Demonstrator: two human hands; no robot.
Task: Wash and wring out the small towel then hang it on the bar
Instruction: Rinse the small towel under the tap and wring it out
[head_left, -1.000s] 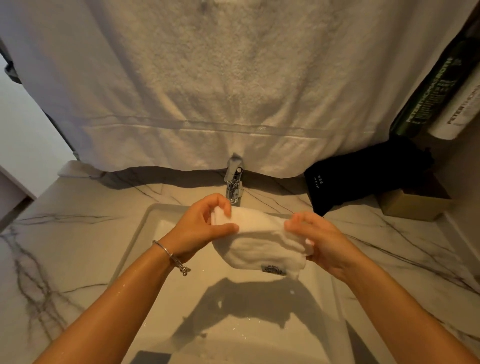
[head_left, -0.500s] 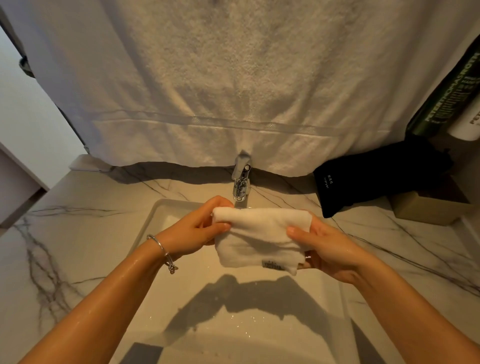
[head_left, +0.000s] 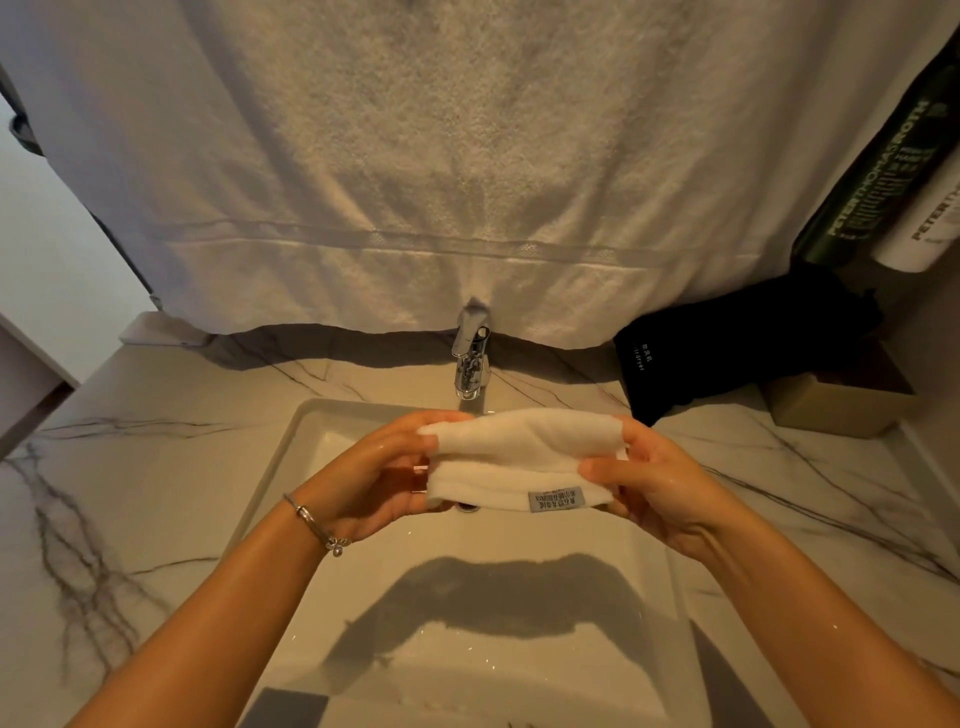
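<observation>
I hold a small white towel (head_left: 519, 457) folded into a flat band over the white sink basin (head_left: 311, 447). A grey label hangs at its lower edge. My left hand (head_left: 384, 478), with a bracelet at the wrist, grips the towel's left end. My right hand (head_left: 654, 483) grips its right end, thumb on the front. Both forearms look wet. The chrome tap (head_left: 471, 358) stands just behind the towel; no water stream shows. No bar is in view.
A large white towel (head_left: 441, 166) hangs across the wall above the tap. A black pouch (head_left: 727, 348) and a tan box (head_left: 831, 410) sit at the right on the marble counter (head_left: 130, 467). Dark and white tubes (head_left: 893, 176) lean at the upper right.
The towel has been drawn out wider and flatter between my hands. My right hand has shifted to the right, and the label now faces me.
</observation>
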